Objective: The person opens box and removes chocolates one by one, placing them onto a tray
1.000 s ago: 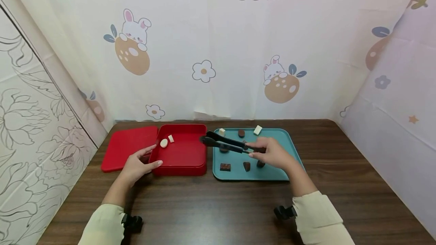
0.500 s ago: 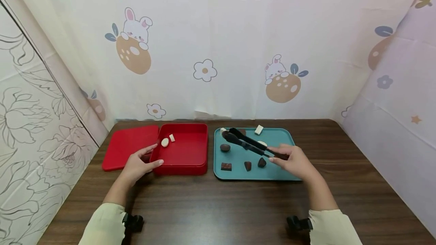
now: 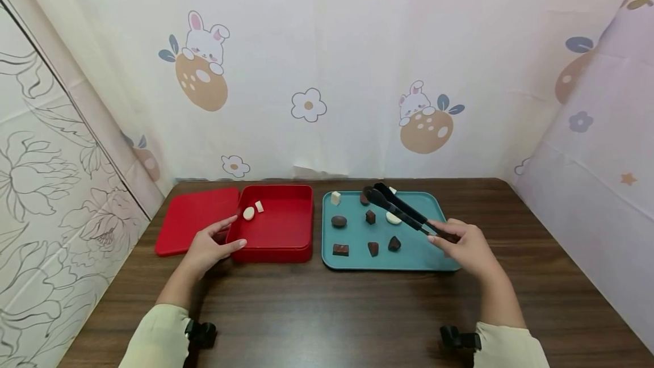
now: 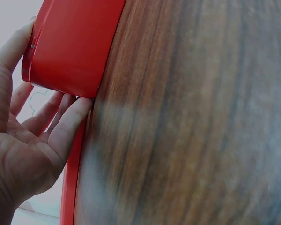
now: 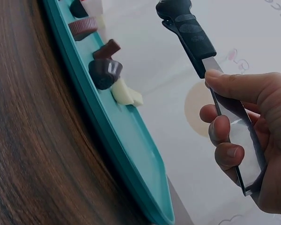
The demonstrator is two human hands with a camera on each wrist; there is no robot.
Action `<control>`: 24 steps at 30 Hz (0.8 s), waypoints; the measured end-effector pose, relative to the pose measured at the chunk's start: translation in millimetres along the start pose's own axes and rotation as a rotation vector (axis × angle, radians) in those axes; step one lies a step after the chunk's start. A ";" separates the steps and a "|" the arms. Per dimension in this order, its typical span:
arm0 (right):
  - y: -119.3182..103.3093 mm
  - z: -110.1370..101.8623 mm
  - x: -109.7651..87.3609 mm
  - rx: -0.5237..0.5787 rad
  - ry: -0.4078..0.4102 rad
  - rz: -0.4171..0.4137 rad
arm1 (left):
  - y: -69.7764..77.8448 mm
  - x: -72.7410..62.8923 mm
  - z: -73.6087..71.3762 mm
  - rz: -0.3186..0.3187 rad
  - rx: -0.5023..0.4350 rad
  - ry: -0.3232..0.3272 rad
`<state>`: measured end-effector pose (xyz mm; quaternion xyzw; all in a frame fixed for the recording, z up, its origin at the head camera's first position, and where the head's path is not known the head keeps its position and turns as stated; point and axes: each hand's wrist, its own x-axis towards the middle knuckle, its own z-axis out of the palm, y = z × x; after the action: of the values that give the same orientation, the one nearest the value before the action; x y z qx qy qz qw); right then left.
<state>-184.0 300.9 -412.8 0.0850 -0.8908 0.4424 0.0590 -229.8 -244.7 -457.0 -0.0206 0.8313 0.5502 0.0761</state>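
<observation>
My left hand [image 3: 209, 249] holds the red box [image 3: 269, 256] by its near left corner, thumb over the front rim and fingers along the left side. Inside the box lie a white oval chocolate [image 3: 248, 213] and a small white chocolate piece [image 3: 259, 207]. My right hand [image 3: 467, 246] grips black tongs [image 3: 401, 209] by the handle end. Their tips hang over the back of the teal tray [image 3: 419, 263], with no chocolate visible between them. Dark chocolates, such as an oval one [image 3: 339, 221] and a bar [image 3: 340, 250], sit on the tray with a few white ones.
A red lid [image 3: 191, 223] lies flat on the wooden table [image 3: 317, 317], left of the box. The tray stands just right of the box with a narrow gap between. A printed curtain [image 3: 347, 61] hangs behind the table's back edge.
My right hand has drawn the tongs rightward from the tray's left edge and the box to above its back middle. My left hand keeps its place on the box.
</observation>
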 end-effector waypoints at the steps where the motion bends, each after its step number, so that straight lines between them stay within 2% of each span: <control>1: 0.7 -0.7 -0.9 0.000 0.005 0.003 | -0.1 0.1 -0.1 0.001 0.000 0.000; 16: 12.1 -3.7 -12.1 -0.058 0.138 0.031 | -0.3 0.0 0.7 -0.011 -0.003 0.006; 24: 13.7 -7.8 -18.1 -0.237 0.221 0.030 | 0.8 -0.2 1.2 -0.018 0.005 0.010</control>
<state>-168.9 317.0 -422.1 0.0148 -0.9261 0.3415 0.1598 -229.6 -243.3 -456.7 -0.0305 0.8329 0.5472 0.0769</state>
